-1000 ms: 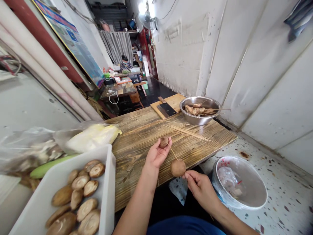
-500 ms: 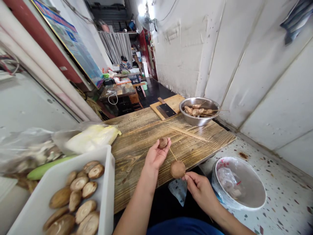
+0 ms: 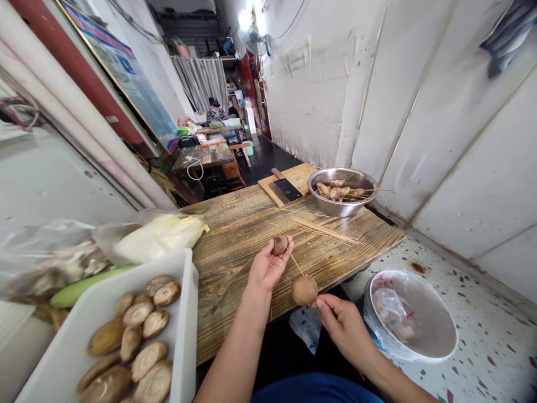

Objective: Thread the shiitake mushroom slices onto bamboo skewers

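My left hand [image 3: 267, 266] is closed on a small brown mushroom [image 3: 279, 244] above the wooden table [image 3: 235, 246]. A thin bamboo skewer [image 3: 296, 262] runs from that mushroom down to a second, larger mushroom [image 3: 304, 289] threaded on it. My right hand [image 3: 343, 327] pinches the skewer's near end just below the larger mushroom. A white tray [image 3: 183, 313] with several mushrooms lies at the lower left. Loose skewers [image 3: 323, 228] lie on the table beyond my hands.
A steel bowl [image 3: 342, 207] with skewered mushrooms stands at the table's far right, beside a chopping board with a cleaver [image 3: 285, 187]. A lined bin [image 3: 413, 322] sits on the floor at right. Bagged vegetables [image 3: 151, 235] lie at left. A person [image 3: 215, 109] sits far back.
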Demonstrator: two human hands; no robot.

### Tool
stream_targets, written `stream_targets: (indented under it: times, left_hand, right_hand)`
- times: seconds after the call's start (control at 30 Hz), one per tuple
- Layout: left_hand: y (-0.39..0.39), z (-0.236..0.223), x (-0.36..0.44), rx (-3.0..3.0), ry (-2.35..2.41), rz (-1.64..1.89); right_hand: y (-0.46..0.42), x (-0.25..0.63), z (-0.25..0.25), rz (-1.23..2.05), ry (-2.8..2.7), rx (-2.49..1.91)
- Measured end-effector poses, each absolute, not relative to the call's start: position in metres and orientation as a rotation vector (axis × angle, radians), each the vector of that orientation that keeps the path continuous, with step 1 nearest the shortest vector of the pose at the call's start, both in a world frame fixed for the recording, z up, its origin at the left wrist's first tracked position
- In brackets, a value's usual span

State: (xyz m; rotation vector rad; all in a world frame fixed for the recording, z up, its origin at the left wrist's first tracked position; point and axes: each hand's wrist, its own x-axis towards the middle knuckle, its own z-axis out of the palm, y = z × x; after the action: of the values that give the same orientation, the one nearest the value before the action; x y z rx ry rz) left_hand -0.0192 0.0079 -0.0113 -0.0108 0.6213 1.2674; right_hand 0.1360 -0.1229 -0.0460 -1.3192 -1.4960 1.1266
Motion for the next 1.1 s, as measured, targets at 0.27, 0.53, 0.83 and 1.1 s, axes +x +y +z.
stream_targets:
  times: [0.27,0.53,0.83,1.1]
  left_hand:
    - [0.0053,-0.0122,-0.0177,0.060,0.655,1.298]
    - [0.0027,-0.0157,-0.0142,0.224,0.681,1.368]
    - [-0.0002,-0.0137,-0.0180,0.275,0.738,1.314]
    - [-0.0011,-0.0117,-0.0186,0.288,0.726,1.291]
  right_hand:
    - [-0.1224,0.1360,-0.0451,1.074,-1.499,-1.327]
    - [-0.1221,0.1358,-0.0425,1.014,-1.548,-1.332]
    - [-0.1221,0.1352,-0.0402,1.027,-1.570,-1.324]
    - [-0.1217,0.1345,-0.0480,0.995,-1.580,-1.311]
